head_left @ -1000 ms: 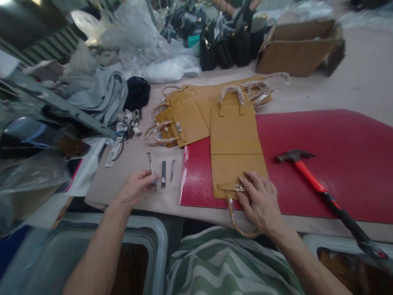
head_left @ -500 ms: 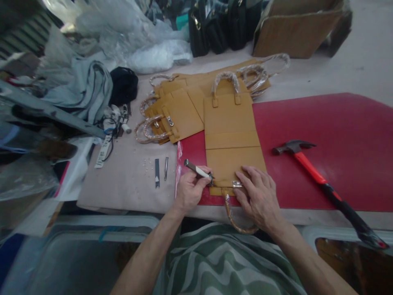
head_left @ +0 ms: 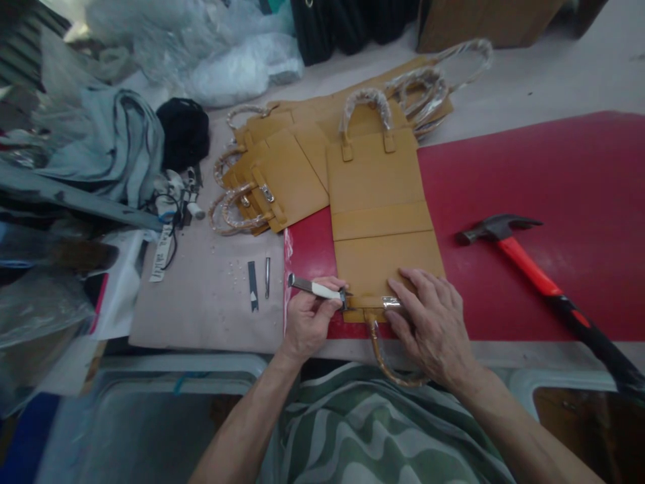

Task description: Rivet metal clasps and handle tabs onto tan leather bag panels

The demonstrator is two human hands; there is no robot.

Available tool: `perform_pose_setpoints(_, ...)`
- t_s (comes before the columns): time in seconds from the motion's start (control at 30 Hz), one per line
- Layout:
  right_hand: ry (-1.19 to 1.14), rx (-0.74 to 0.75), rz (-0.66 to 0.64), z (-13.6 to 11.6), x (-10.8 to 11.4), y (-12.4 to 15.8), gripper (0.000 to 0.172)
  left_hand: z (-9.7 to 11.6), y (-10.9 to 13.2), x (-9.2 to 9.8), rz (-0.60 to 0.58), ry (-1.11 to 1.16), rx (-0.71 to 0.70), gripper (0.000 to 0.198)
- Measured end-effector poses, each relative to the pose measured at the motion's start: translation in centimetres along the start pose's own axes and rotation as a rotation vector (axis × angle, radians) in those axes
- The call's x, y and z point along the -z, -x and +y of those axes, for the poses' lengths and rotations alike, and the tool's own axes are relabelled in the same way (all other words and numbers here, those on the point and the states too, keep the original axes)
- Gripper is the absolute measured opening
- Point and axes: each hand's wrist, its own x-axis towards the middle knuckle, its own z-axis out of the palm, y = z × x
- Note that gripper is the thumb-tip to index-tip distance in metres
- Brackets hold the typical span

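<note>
A tan leather bag panel (head_left: 385, 222) lies flat in front of me, with a wrapped handle (head_left: 367, 111) at its far end and another handle (head_left: 381, 353) hanging over the table's near edge. My left hand (head_left: 310, 319) grips a metal punch (head_left: 317, 289) with a white-wrapped shank. The punch is tilted low, its wide tip at the left end of the strap (head_left: 365, 302) on the panel's near end. My right hand (head_left: 431, 323) rests flat on the panel, fingers spread, beside the film-covered metal clasp (head_left: 392, 302); the strap's right end is hidden beneath it.
A claw hammer (head_left: 529, 269) with a red and black handle lies on the red mat (head_left: 504, 181). Left of the mat are a flat blade-like tool (head_left: 252, 286) and a slim metal rod (head_left: 267, 277). More tan panels (head_left: 289, 178) are piled behind. A cardboard box (head_left: 478, 23) stands farther back.
The punch has tipped lower towards the left, its tip still by the strap's end. My right hand keeps its place on the panel. The whole view has shifted slightly.
</note>
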Motion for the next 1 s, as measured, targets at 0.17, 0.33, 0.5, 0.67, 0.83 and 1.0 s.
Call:
perform_pose_setpoints(0.17, 0.004, -0.017, -0.008, 0.1, -0.2, 0.1, 0.038, 0.0, -0.1, -0.2, 0.001, -0.011, 0.018, 0.014)
perform_pose_setpoints(0.33, -0.021, -0.009, -0.01, 0.2, -0.1, 0.5, 0.038, -0.1, -0.1, -0.2, 0.006, 0.02, 0.039, 0.014)
perform_pose_setpoints(0.5, -0.069, -0.009, -0.008, 0.3, 0.1, 0.8, 0.037, -0.1, -0.1, -0.3, 0.028, 0.034, 0.093, 0.017)
perform_pose_setpoints(0.67, -0.033, -0.148, 0.071, -0.4, 0.8, 1.8, 0.044, -0.2, -0.6, -0.4, 0.058, 0.089, 0.196, 0.023)
perform_pose_setpoints(0.83, 0.037, -0.353, 0.055, -0.9, 2.5, 4.3, 0.051, 0.0, -0.4, -0.8, 0.043, 0.081, 0.248, 0.021)
perform_pose_setpoints(1.0, -0.176, -0.593, 0.031, -1.7, 3.3, 7.2, 0.049, 0.5, 0.8, -1.3, -0.013, 0.028, 0.233, 0.015)
